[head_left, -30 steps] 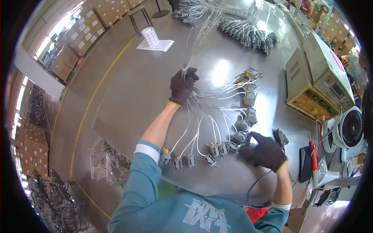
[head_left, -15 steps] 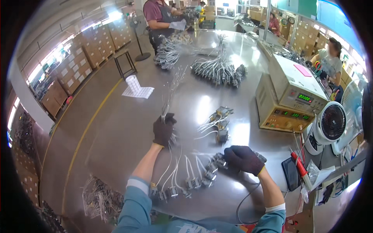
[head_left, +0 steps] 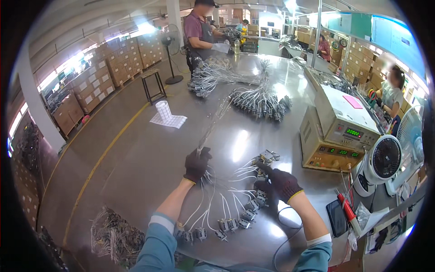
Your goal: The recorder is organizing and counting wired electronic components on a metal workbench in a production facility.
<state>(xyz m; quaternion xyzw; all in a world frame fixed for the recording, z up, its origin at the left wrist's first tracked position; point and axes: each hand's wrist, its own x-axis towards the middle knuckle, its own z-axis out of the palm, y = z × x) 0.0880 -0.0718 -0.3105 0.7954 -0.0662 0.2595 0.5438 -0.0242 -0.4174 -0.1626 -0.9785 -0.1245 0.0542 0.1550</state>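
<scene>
My left hand [head_left: 197, 165], in a dark glove, is closed around a bundle of white wires [head_left: 209, 131] whose loose ends stretch away across the metal table. From below that grip the wires fan out to small boxy metal parts [head_left: 226, 224], lying in a curved row on the near side. My right hand [head_left: 282, 182], gloved too, is over the right end of the row with index finger and thumb apart. Its index finger reaches to another cluster of these parts [head_left: 266, 157]; whether it touches them I cannot tell.
Two heaps of wired parts [head_left: 260, 102] lie farther back on the table [head_left: 181, 145]. A paper roll [head_left: 166, 113] stands at the left. To the right are stacked test instruments [head_left: 337, 131], a small fan [head_left: 385, 156], a phone [head_left: 336, 217] and a red probe [head_left: 348, 209]. Co-workers stand beyond.
My right hand has moved up and left to the farther cluster, its fingers now spread. That cluster sits closer to the row. My view has tilted up slightly; the left hand keeps its hold.
</scene>
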